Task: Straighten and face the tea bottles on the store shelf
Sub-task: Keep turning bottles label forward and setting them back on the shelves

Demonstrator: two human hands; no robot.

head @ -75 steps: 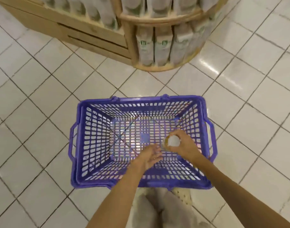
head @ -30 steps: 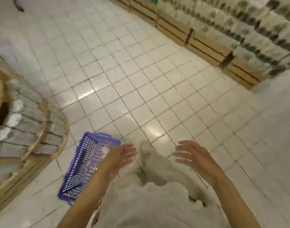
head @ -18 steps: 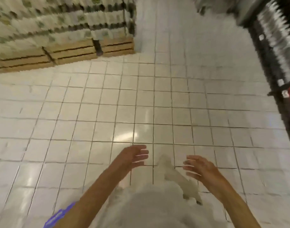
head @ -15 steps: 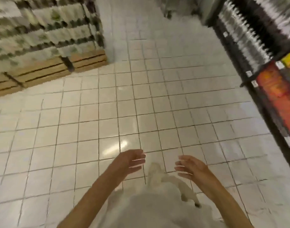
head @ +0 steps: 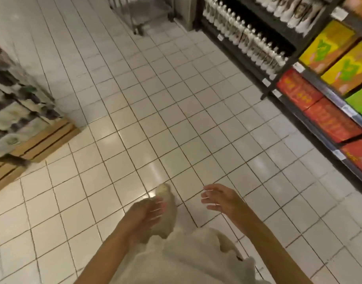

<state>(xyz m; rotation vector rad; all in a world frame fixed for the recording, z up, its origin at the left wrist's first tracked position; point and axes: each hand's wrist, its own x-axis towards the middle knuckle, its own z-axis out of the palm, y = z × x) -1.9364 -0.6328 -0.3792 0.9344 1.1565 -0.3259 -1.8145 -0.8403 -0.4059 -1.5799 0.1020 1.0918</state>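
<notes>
Many tea bottles [head: 250, 38] fill the dark shelf [head: 240, 56].

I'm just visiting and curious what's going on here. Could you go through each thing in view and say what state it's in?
Left hand: fingers relaxed, holding nothing.
Right hand: fingers spread, holding nothing.
Bottles on the dark shelf: upright, in rows, white caps up; facing too small to tell.
Red boxes: stacked on the lower shelf.
Yellow boxes: lying on the shelf above.
Cart: parked at the far end.

White floor tiles [head: 155, 111] (dark grout)
</notes>
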